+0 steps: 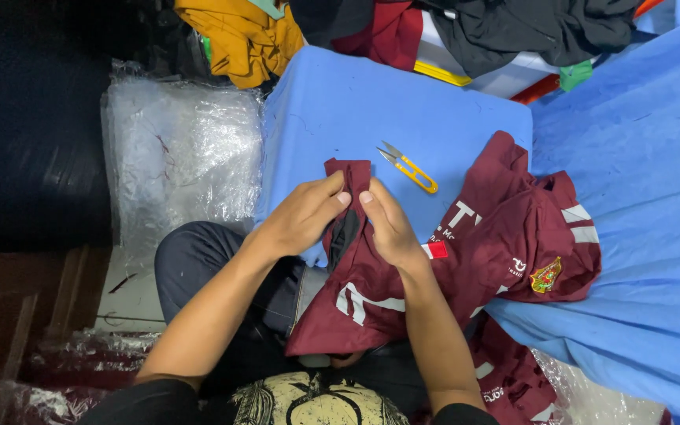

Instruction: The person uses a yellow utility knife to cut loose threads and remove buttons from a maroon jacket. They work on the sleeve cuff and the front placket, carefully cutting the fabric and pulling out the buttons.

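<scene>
A maroon shirt (513, 236) with white stripes and an embroidered badge lies across the blue cloth-covered table (340, 110) and hangs onto my lap. My left hand (301, 216) and my right hand (387, 224) pinch a narrow part of this shirt between thumbs and fingers, close together, near its dark inner lining. Yellow-handled thread snips (409, 168) lie on the blue cloth just beyond my right hand, untouched.
A stack of clear plastic bags (182, 149) sits at the left. A mustard garment (238, 35), dark red and black clothes (529, 27) are piled at the far edge. More bagged maroon garments (513, 378) lie at the lower right. Blue cloth (639, 197) covers the right.
</scene>
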